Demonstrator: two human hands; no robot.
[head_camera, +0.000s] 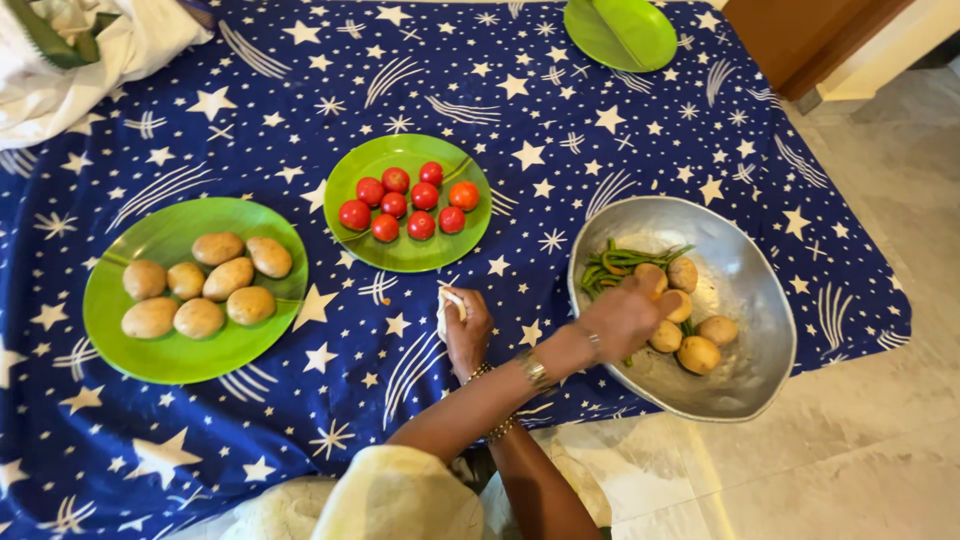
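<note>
Hands crossed over starred cloth

Head view: right hand (628, 318) reaches into the metal bowl (745, 390), closing on a potato (652, 278) beside green beans (612, 262). Left hand (465, 325) rests clenched on a white cloth (447, 307), steadying near the tomato plate (400, 255).

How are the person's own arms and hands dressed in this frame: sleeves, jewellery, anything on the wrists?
Both forearms are bare below a loose, pale cream-yellow garment. The left hand has a gold-toned metal bangle at its wrist. The right hand wears thin beaded bracelets. No gloves are visible.
</note>
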